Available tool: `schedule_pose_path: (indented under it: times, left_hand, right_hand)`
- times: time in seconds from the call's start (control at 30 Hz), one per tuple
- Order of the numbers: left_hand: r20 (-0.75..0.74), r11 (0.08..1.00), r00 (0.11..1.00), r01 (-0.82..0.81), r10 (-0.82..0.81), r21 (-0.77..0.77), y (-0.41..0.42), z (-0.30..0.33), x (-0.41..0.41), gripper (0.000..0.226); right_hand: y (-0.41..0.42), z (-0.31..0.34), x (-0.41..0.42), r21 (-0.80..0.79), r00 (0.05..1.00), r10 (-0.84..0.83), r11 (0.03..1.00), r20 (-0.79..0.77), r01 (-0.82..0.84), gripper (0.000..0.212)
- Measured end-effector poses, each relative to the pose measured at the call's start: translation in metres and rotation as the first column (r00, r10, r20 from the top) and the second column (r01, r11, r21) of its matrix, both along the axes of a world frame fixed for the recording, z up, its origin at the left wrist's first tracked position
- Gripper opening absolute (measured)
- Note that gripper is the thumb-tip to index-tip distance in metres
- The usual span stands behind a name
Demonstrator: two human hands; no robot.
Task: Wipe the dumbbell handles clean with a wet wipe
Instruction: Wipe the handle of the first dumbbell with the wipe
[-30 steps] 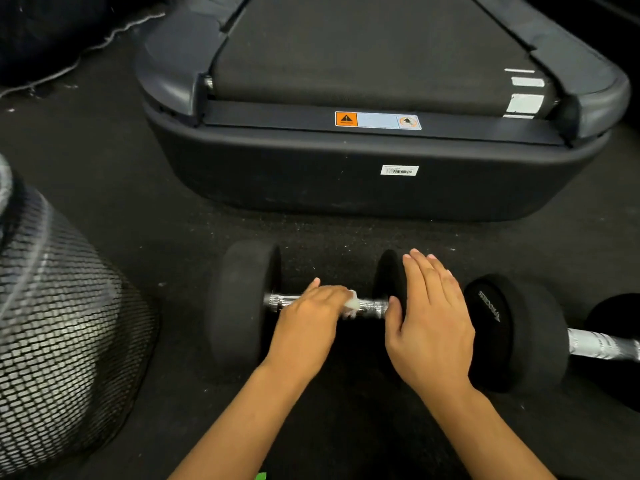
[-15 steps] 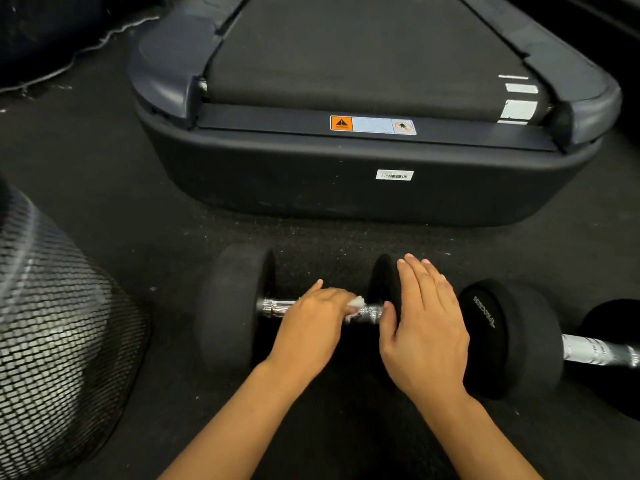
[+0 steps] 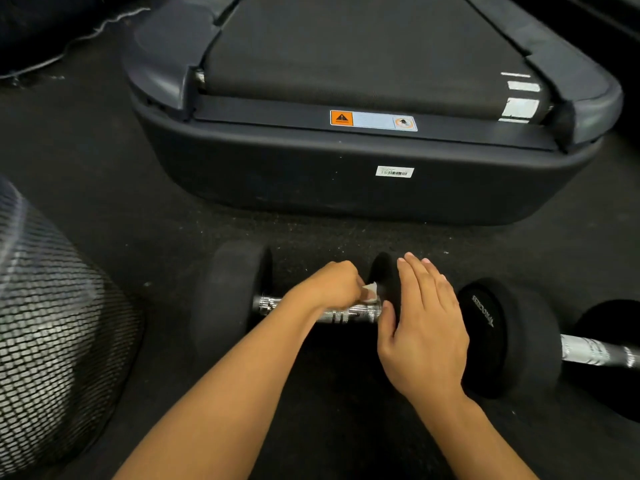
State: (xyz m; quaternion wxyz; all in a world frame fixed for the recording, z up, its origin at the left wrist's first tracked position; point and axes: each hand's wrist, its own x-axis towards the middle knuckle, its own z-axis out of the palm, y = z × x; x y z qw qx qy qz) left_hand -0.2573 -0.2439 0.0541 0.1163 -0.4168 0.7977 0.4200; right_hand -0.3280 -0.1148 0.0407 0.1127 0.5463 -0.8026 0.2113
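A person kneeling at the foot of a treadmill (image 3: 346, 188) works a wet wipe (image 3: 370, 293) along the chrome handle (image 3: 349, 311) of the near dumbbell (image 3: 239, 299), which lies on the dark gym floor (image 3: 104, 168). The left hand (image 3: 325, 287) is curled closed around the white wipe, pressing it onto the bar close to the right-hand weight, with only a corner of the wipe showing past the fingers. The right hand (image 3: 422, 327) is open and flat, fingers together, resting on that weight with the thumb against the end of the bar, apparently to keep the dumbbell from rolling. The wiping of this first handle appears to be under way; the bare stretch of bar toward the left weight looks like the next run for the wipe, which would call for a steady hold from the right hand. A second dumbbell (image 3: 512, 337) lies just to the right, its handle (image 3: 595, 355) untouched. A mesh basket (image 3: 52, 323) stands at left.
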Motion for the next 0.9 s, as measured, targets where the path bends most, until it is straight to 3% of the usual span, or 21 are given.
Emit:
schedule_pose_path:
  times: [0.17, 0.3, 0.37, 0.47, 0.57, 0.63, 0.8, 0.9]
  left_hand:
    - [-0.026, 0.984, 1.0, 0.01, -0.014, -0.177, 0.011, 0.001, 0.004, 0.029]
    - [-0.095, 0.994, 0.995, -0.048, 0.039, -0.102, 0.013, 0.004, 0.008, 0.017]
    - [-0.101, 0.978, 0.995, -0.024, 0.003, -0.207, 0.019, 0.005, 0.009, 0.017]
    - [-0.199, 0.855, 0.978, -0.054, -0.059, -0.517, 0.047, -0.012, 0.022, 0.015]
    - [-0.429, 0.666, 0.866, -0.163, -0.257, -0.728, 0.062, -0.051, 0.045, 0.031]
    - [-0.484, 0.608, 0.809, -0.208, -0.333, -0.766, 0.062, -0.068, 0.055, 0.033]
    - [-0.419, 0.54, 0.817, -0.162, -0.395, -0.826, 0.063, -0.067, 0.055, 0.038]
    - [-0.451, 0.509, 0.807, -0.224, -0.381, -0.831, 0.059, -0.072, 0.061, 0.033]
  right_hand:
    - [0.0, 0.001, 0.0, -0.001, 1.0, 0.003, 1.0, -0.005, -0.003, 0.052]
    - [-0.001, 0.001, 0.001, -0.005, 1.0, -0.004, 1.0, -0.006, 0.004, 0.052]
    - [0.0, 0.001, 0.001, 0.002, 1.0, -0.006, 1.0, -0.005, 0.006, 0.052]
    - [0.0, 0.003, 0.001, 0.002, 1.0, -0.008, 1.0, -0.008, 0.008, 0.053]
    - [0.001, 0.002, 0.002, -0.011, 1.0, -0.003, 1.0, 0.004, 0.003, 0.053]
    - [0.001, 0.002, 0.001, -0.004, 1.0, -0.008, 1.0, 0.002, 0.008, 0.053]
    - [-0.001, 0.003, -0.001, 0.024, 1.0, -0.013, 1.0, -0.003, 0.013, 0.054]
    - [-0.002, 0.002, -0.001, 0.033, 1.0, -0.008, 0.999, -0.006, 0.008, 0.053]
